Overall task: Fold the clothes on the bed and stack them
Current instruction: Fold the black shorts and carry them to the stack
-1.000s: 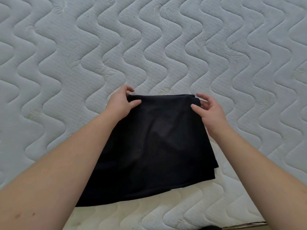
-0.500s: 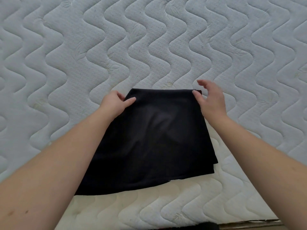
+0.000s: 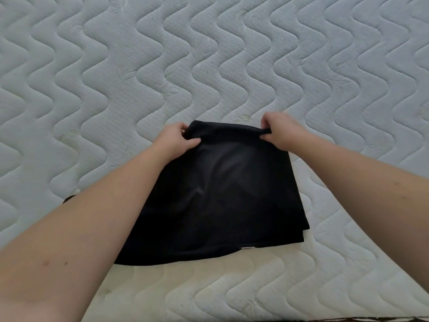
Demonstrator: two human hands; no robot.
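Observation:
A black garment (image 3: 220, 196), folded into a rough rectangle, lies on the quilted white mattress (image 3: 209, 66) near its front edge. My left hand (image 3: 176, 140) grips the garment's far left corner, thumb on top and fingers curled under the edge. At the far right corner my right hand (image 3: 281, 131) pinches the cloth between thumb and curled fingers. The far edge is slightly lifted and bunched between the two hands. A small white label (image 3: 248, 247) peeks out at the near edge. Both forearms reach in from the bottom corners.
The mattress with its wavy stitching fills the whole view. Its front edge runs along the bottom right (image 3: 348, 318). A small dark scrap (image 3: 69, 198) shows beside my left forearm. No other clothes are in view.
Both hands have closed on the garment's far corners. Half a second ago the right hand hovered open above its corner. The far edge is now raised and bunched.

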